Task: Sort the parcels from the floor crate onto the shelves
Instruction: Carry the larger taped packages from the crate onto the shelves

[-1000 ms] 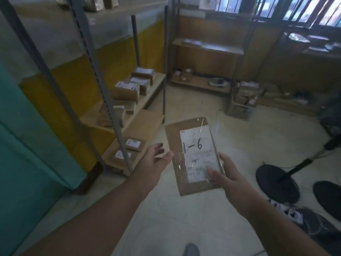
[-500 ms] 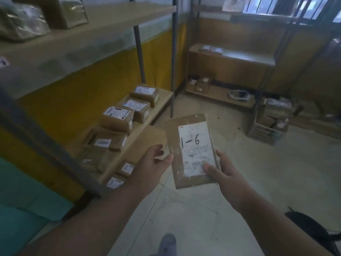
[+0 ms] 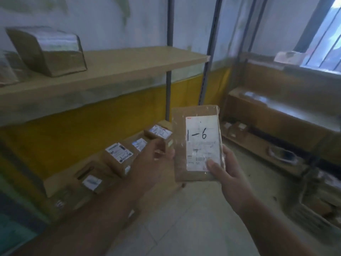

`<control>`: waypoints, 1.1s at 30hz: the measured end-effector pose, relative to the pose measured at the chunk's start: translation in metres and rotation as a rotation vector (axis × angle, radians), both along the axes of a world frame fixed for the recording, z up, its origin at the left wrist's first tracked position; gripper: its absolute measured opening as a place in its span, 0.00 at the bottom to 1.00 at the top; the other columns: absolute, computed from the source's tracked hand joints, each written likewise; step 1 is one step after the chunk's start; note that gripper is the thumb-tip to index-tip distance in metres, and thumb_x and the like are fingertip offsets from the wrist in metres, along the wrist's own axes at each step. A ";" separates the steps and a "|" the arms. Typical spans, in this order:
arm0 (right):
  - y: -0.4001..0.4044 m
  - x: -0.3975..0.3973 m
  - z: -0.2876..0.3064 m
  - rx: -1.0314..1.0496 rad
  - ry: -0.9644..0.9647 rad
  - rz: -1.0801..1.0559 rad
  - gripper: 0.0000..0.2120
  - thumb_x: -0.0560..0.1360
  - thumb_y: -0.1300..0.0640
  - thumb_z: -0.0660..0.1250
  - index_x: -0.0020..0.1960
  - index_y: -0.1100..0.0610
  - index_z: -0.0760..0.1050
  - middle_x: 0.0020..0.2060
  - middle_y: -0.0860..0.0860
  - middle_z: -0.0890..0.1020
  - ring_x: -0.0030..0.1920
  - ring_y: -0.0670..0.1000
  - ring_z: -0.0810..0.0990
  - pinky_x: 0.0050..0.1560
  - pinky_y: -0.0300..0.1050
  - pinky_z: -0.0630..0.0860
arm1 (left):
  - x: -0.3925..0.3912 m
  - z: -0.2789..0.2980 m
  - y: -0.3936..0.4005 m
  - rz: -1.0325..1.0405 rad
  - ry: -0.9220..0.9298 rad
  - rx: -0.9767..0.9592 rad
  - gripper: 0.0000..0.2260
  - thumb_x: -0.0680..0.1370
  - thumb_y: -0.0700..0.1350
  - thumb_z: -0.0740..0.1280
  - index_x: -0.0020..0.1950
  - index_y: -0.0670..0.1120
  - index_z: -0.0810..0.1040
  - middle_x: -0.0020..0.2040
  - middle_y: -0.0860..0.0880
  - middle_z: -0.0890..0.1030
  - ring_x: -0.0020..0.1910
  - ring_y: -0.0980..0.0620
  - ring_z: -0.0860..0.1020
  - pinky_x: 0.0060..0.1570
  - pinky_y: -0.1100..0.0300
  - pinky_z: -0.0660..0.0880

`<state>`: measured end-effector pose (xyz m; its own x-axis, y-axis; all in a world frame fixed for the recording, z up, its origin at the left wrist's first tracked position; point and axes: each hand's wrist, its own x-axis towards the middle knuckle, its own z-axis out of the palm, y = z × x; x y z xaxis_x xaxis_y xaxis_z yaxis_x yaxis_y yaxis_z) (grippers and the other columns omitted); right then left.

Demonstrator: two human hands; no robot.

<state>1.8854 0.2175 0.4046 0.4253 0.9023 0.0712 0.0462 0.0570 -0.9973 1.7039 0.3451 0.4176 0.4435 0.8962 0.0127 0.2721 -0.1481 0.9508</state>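
A flat brown parcel (image 3: 195, 145) with a white label marked "1-6" is held upright in front of me. My right hand (image 3: 228, 172) grips its lower right corner, thumb on the label. My left hand (image 3: 155, 159) is at the parcel's left edge with fingers curled; whether it touches the parcel is unclear. On the left stands the shelf unit, with a tan upper shelf (image 3: 129, 65) and a lower shelf (image 3: 55, 183) carrying several small labelled boxes (image 3: 118, 159). The floor crate (image 3: 317, 209) sits at the lower right edge, partly cut off.
A shiny taped parcel (image 3: 49, 50) lies on the upper shelf at the left. Metal shelf posts (image 3: 168, 74) rise behind the held parcel. A second low shelf unit (image 3: 276, 126) runs along the right wall under a window. Pale floor tiles lie below my arms.
The view has swung up and to the left, closer to the left shelves. The parcel has risen with both hands and now stands at the level of the lower shelf.
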 end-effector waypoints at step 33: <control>0.360 -0.048 0.257 -0.120 -0.350 0.715 0.16 0.78 0.41 0.59 0.56 0.51 0.77 0.51 0.56 0.83 0.50 0.58 0.82 0.47 0.51 0.79 | -0.033 0.143 0.043 0.908 0.579 0.556 0.34 0.71 0.72 0.55 0.76 0.61 0.59 0.72 0.60 0.66 0.68 0.58 0.68 0.63 0.49 0.74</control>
